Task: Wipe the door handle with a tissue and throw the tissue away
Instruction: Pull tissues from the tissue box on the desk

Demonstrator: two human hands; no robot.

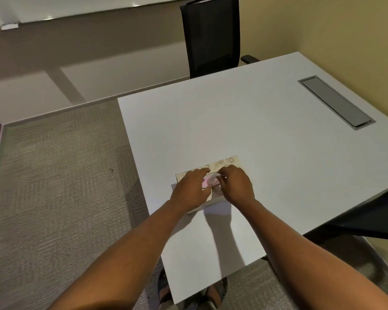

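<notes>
Tissue-fetching looked like the step in hand: one tissue box [224, 163] sat near the table's [267, 139] front-left edge, both hands on its top. The left hand [192, 190] pressed the box while the right hand [236, 186] pinched one tissue [212, 177] at the slot. Next would be a clean upward pull. No door handle showed.

Both forearms are bare all the way up, so short sleeves or none, can't tell since no cloth shows anywhere. No watch, bands or rings that I can make out on the left hand [192, 190] or the right hand [238, 185], and the fingers [205, 170] are bare too. Below the near edge of the white rectangular tabletop [267, 139] there's dark open sandals [165, 287] on the feet.
</notes>
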